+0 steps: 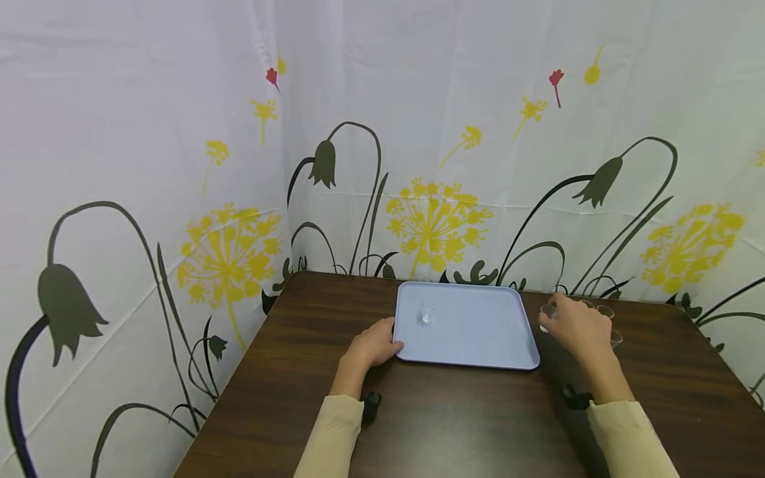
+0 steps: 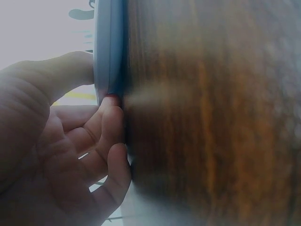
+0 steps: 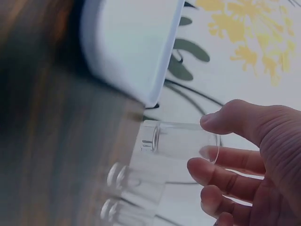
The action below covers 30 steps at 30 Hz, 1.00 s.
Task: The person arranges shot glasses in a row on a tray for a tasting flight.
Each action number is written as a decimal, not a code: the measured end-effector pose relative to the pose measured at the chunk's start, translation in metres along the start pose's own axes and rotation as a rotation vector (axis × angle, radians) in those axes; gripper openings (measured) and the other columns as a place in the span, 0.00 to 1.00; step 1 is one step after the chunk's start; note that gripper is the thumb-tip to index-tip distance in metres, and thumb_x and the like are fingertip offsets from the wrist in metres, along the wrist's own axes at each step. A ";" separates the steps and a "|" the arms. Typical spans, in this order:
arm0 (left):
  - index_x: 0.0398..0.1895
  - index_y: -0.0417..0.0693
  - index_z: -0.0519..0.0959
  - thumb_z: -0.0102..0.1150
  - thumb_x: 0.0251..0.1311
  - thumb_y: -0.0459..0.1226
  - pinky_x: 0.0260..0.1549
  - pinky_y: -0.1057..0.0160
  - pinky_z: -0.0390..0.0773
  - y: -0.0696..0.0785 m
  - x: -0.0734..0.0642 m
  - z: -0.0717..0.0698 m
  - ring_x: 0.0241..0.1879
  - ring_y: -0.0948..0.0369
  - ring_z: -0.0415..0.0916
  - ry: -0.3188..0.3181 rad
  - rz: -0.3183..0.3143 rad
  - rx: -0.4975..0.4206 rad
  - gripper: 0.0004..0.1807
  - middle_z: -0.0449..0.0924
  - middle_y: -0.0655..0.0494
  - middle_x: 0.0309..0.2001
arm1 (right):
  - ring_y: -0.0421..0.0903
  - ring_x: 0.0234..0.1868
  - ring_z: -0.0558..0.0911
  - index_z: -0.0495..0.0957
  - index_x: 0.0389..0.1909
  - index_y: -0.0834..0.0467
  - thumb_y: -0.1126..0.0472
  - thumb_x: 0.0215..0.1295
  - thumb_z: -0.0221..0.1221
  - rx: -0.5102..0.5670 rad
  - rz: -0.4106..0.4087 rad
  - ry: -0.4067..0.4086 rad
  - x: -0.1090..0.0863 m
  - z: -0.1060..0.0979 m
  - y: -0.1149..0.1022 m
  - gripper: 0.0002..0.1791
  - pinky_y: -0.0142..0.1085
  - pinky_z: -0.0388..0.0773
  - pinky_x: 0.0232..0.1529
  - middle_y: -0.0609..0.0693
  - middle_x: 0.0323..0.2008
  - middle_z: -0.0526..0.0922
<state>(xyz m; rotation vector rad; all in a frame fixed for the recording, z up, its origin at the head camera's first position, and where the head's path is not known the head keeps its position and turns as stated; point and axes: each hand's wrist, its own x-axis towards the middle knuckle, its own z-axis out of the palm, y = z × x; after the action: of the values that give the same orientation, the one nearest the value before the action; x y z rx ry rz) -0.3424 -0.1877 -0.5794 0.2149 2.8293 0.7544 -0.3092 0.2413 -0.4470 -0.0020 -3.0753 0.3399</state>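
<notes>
A pale blue rectangular tray (image 1: 472,332) lies on the dark wooden table. My left hand (image 1: 373,342) grips its left edge, thumb over the rim and curled fingers at the underside in the left wrist view. On the tray's left part stands one small clear glass (image 1: 426,317). Just right of the tray, my right hand (image 1: 580,325) pinches another clear glass (image 3: 183,139) near its open rim, between thumb and fingertips. That glass has a thick base and stays upright close over the table. Beneath the right hand, other glasses (image 3: 141,182) are partly hidden in the head view.
Several clear glasses (image 1: 615,337) stand at the table's back right, around the right hand. Behind the table (image 1: 454,425) hangs a white curtain (image 1: 418,79) with yellow, red and grey-green flower prints. It meets the table's far edge.
</notes>
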 end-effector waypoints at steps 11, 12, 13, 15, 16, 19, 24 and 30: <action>0.77 0.54 0.70 0.65 0.71 0.52 0.62 0.37 0.76 0.005 -0.006 -0.001 0.56 0.53 0.79 0.021 -0.006 -0.011 0.34 0.82 0.53 0.63 | 0.65 0.39 0.87 0.81 0.61 0.62 0.48 0.70 0.65 -0.029 -0.043 0.021 0.008 0.006 -0.038 0.27 0.63 0.79 0.37 0.66 0.49 0.90; 0.77 0.53 0.70 0.65 0.71 0.51 0.63 0.37 0.75 0.006 -0.008 -0.001 0.58 0.52 0.79 0.024 -0.005 -0.012 0.34 0.81 0.52 0.65 | 0.65 0.38 0.87 0.81 0.61 0.62 0.48 0.70 0.65 -0.027 -0.054 0.027 0.008 0.007 -0.041 0.27 0.62 0.78 0.36 0.66 0.49 0.90; 0.76 0.53 0.71 0.65 0.71 0.51 0.63 0.36 0.75 0.007 -0.009 -0.002 0.59 0.52 0.79 0.030 -0.003 -0.017 0.34 0.81 0.52 0.66 | 0.64 0.38 0.87 0.81 0.61 0.61 0.48 0.70 0.65 -0.024 -0.065 0.035 0.009 0.008 -0.044 0.26 0.62 0.78 0.36 0.65 0.49 0.90; 0.76 0.53 0.71 0.65 0.71 0.51 0.64 0.36 0.75 0.008 -0.011 -0.003 0.61 0.51 0.78 0.033 -0.002 -0.020 0.34 0.80 0.52 0.68 | 0.63 0.38 0.87 0.82 0.61 0.61 0.48 0.70 0.65 -0.026 -0.090 0.051 0.010 0.011 -0.050 0.26 0.62 0.78 0.35 0.65 0.48 0.90; 0.76 0.53 0.71 0.65 0.71 0.50 0.64 0.36 0.75 0.009 -0.012 -0.003 0.61 0.51 0.79 0.033 -0.002 -0.023 0.33 0.80 0.51 0.68 | 0.63 0.38 0.87 0.82 0.60 0.60 0.48 0.70 0.64 -0.027 -0.101 0.060 0.011 0.012 -0.053 0.25 0.62 0.79 0.34 0.65 0.48 0.90; 0.76 0.53 0.71 0.65 0.71 0.50 0.64 0.36 0.74 0.010 -0.013 -0.004 0.62 0.51 0.78 0.032 0.001 -0.027 0.33 0.80 0.51 0.69 | 0.62 0.38 0.88 0.83 0.59 0.59 0.49 0.70 0.65 -0.033 -0.128 0.082 0.011 0.015 -0.062 0.24 0.61 0.79 0.33 0.63 0.45 0.91; 0.76 0.53 0.71 0.65 0.71 0.50 0.64 0.36 0.74 0.009 -0.013 -0.005 0.62 0.51 0.78 0.030 0.000 -0.028 0.33 0.79 0.51 0.69 | 0.61 0.40 0.89 0.84 0.57 0.59 0.49 0.70 0.66 -0.039 -0.175 0.114 0.011 0.020 -0.077 0.22 0.61 0.81 0.34 0.61 0.45 0.92; 0.72 0.56 0.72 0.65 0.71 0.50 0.57 0.41 0.77 0.009 -0.012 -0.004 0.52 0.53 0.78 0.021 -0.005 -0.027 0.30 0.81 0.54 0.59 | 0.58 0.42 0.89 0.85 0.56 0.58 0.49 0.70 0.66 -0.022 -0.209 0.117 0.012 0.028 -0.094 0.21 0.59 0.82 0.34 0.58 0.47 0.92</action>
<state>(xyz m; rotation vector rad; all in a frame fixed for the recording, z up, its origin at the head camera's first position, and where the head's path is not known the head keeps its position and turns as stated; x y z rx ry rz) -0.3307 -0.1844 -0.5695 0.1964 2.8362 0.7973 -0.3225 0.1437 -0.4530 0.2850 -2.9279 0.2839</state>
